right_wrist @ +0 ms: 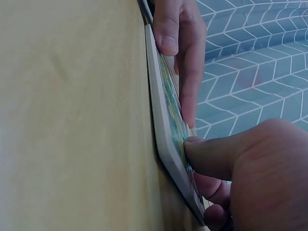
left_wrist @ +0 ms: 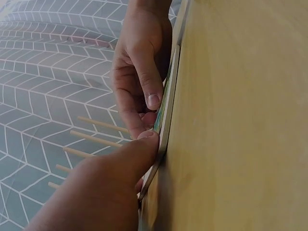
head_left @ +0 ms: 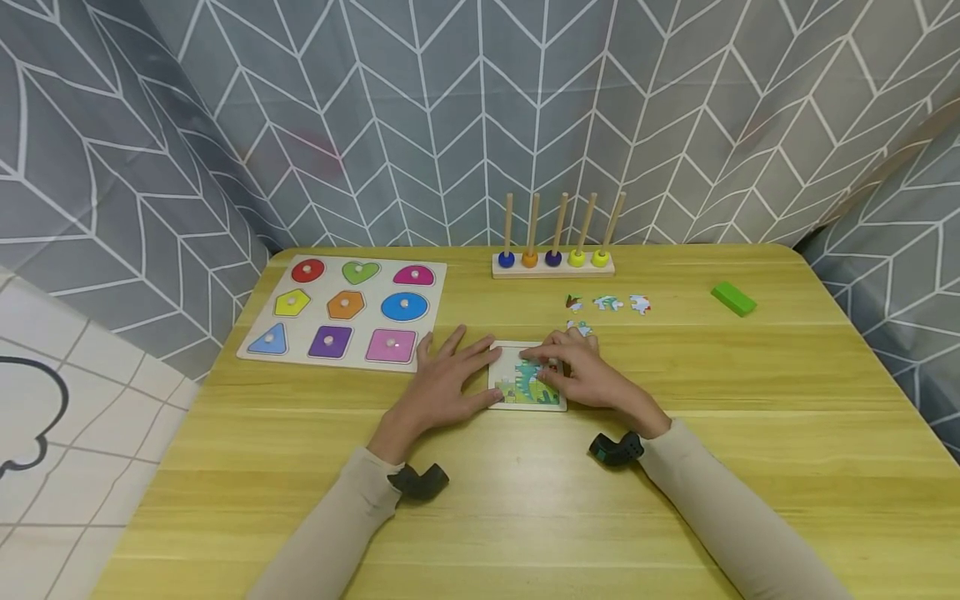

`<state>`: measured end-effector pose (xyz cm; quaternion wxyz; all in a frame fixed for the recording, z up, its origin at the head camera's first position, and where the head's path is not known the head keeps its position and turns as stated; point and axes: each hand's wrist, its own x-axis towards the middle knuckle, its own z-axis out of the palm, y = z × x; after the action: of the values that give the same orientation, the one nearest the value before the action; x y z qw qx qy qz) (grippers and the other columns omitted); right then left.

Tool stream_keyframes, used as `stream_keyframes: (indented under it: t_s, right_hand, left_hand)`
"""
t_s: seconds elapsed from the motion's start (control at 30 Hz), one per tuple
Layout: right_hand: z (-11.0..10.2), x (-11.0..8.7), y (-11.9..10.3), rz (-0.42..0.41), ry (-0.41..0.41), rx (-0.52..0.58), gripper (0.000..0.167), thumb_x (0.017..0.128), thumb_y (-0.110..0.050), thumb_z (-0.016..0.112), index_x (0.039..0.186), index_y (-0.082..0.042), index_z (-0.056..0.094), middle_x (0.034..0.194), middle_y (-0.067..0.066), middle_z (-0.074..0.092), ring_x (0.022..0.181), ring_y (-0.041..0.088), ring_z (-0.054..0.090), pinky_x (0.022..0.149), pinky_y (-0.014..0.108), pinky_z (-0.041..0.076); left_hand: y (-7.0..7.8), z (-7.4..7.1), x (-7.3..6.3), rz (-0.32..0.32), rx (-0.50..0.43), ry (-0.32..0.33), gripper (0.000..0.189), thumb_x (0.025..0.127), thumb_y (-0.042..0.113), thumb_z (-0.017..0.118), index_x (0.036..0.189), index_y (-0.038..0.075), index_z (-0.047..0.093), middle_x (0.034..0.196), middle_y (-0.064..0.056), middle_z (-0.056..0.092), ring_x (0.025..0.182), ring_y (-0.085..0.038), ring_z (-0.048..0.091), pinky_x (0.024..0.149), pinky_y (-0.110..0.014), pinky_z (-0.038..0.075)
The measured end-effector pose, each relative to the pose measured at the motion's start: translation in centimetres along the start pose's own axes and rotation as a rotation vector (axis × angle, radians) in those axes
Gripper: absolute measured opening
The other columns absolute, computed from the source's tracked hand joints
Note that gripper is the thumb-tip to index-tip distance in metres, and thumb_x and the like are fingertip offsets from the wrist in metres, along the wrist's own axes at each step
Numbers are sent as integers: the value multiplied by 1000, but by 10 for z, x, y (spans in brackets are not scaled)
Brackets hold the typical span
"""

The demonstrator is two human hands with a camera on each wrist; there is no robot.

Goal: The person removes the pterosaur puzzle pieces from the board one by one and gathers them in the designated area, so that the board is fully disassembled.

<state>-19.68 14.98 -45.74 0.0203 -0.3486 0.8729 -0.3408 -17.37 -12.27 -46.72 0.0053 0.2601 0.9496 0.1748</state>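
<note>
A small jigsaw puzzle in a white-edged tray (head_left: 528, 407) lies flat on the table, its lower part filled with a green dinosaur picture. My left hand (head_left: 447, 385) rests at the tray's left side, fingers spread, with thumb and fingertips at its edge. Over the tray's right side, my right hand (head_left: 581, 373) has thumb and index finger bent about a puzzle piece (head_left: 529, 367) at the picture's top. The right thumb (right_wrist: 207, 153) touches the picture surface in the right wrist view. My right fingers partly hide the piece and the tray's upper right corner.
Several loose puzzle pieces (head_left: 607, 303) lie beyond the right hand. A shape board (head_left: 356, 333) with knobbed shapes sits at the left. At the back stands a peg rack (head_left: 553, 271) with coloured beads, and a green block (head_left: 733, 299) lies at the right.
</note>
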Motion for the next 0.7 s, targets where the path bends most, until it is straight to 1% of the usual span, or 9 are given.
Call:
stream_keyframes:
  t_s: [0.23, 0.5, 0.7]
  right_hand:
    - [1, 0, 1, -14, 12, 21, 29, 95, -9, 69, 124, -13, 73, 96, 1, 64, 83, 16, 40, 79, 37, 25]
    - [2, 1, 2, 2, 12, 25, 28, 95, -12, 69, 123, -15, 73, 97, 0, 64, 84, 16, 41, 80, 37, 23]
    - [1, 0, 2, -7, 16, 43, 28, 95, -10, 69, 123, -14, 73, 98, 2, 64, 84, 17, 42, 79, 36, 28]
  left_hand:
    - [1, -1, 0, 9, 6, 7, 69, 95, 66, 51, 155, 32, 44, 165, 9, 36, 159, -34, 17, 120, -71, 3]
    - [2, -2, 0, -5, -4, -9, 72, 93, 67, 53, 155, 32, 43, 166, 10, 35, 160, -34, 15, 121, -71, 2]
    - [1, -1, 0, -7, 1, -9, 73, 92, 69, 52, 155, 33, 43, 166, 10, 35, 159, -34, 16, 121, -71, 1]
